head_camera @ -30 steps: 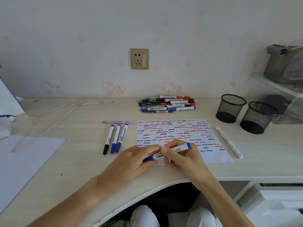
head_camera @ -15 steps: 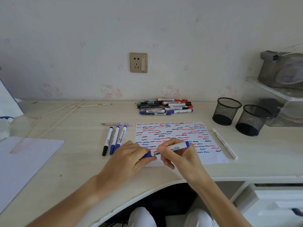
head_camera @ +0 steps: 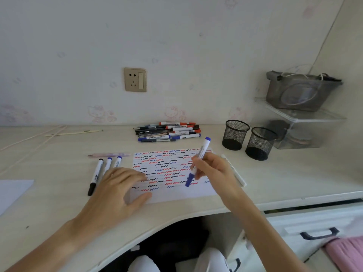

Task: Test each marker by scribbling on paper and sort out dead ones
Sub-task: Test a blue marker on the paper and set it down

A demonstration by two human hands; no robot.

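Observation:
My right hand [head_camera: 213,171] grips a blue-ended white marker [head_camera: 198,161], tilted with its lower blue end over the scribble-covered paper [head_camera: 172,195]; whether that end is capped I cannot tell. My left hand [head_camera: 117,190] lies with spread fingers on the desk at the paper's left edge, holding nothing. Left of the paper lie three markers [head_camera: 96,174], one black-tipped and two blue, partly hidden by my left hand. A pile of several red, blue and black markers [head_camera: 170,132] sits by the wall. A white marker [head_camera: 235,174] lies right of the paper.
Two black mesh cups [head_camera: 234,134] [head_camera: 259,143] stand at the right, beside a clear shelf with a grey bag [head_camera: 300,91]. A pink pen [head_camera: 110,155] lies above the three markers. A white sheet [head_camera: 11,191] lies at far left. A drawer handle [head_camera: 319,233] shows below right.
My left hand has let go of the marker's end and dropped flat by the paper. My right hand has swung the marker from level to steeply tilted over the sheet.

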